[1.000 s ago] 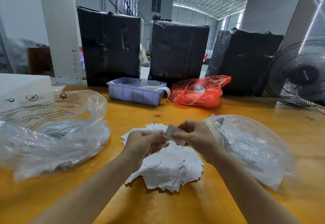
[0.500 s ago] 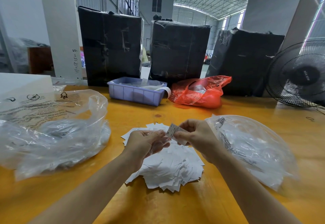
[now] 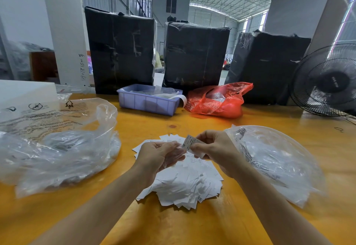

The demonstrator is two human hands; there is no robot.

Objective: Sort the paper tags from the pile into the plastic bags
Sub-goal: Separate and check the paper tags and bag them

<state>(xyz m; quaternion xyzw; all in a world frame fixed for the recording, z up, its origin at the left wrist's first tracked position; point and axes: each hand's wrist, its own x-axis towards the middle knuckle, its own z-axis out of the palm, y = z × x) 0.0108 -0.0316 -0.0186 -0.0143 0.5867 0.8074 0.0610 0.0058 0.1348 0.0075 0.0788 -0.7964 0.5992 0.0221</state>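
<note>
Paper tags, small white printed slips, lie heaped in a pile (image 3: 185, 183) on the yellow wooden worktop (image 3: 173, 223), between two crinkled clear plastic bags (image 3: 57, 148) and (image 3: 273, 160). Above it, the right hand (image 3: 215, 150) pinches one printed tag (image 3: 189, 143); the left hand (image 3: 159, 156) curls around some clear film beside it.

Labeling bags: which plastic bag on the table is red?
The red bag at the back, right of the blue bin. The left clear bag and right clear bag flank the tag pile.
</note>
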